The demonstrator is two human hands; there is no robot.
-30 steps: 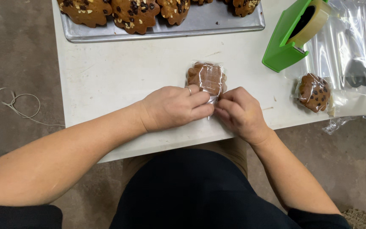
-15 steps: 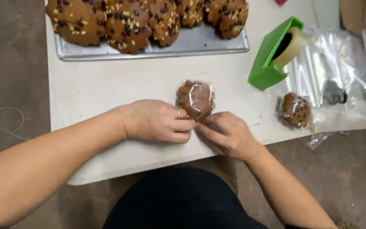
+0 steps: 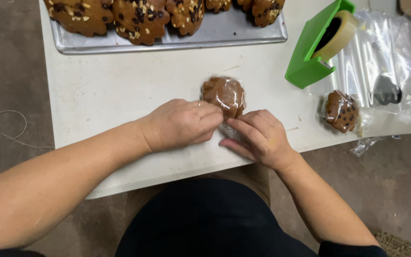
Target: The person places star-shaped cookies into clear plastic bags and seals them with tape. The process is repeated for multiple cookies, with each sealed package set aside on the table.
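Observation:
A brown cookie in a clear plastic wrapper [image 3: 223,95] lies on the white table [image 3: 120,90] in front of me. My left hand [image 3: 179,124] and my right hand [image 3: 258,138] meet at its near edge, fingers pinching the loose wrapper end there. The fingertips hide the end of the wrapper.
A metal baking tray [image 3: 215,40] with several chocolate-chip cookies sits at the table's far edge. A green tape dispenser [image 3: 317,45] stands to the right, beside a stack of clear bags [image 3: 381,62] and another wrapped cookie [image 3: 341,111]. A loop of string [image 3: 5,126] lies on the floor to the left.
Both hands have stayed on the wrapped cookie's near edge, working the wrapper; the view has shifted slightly, and the right hand's fingers have closed further over the wrapper end.

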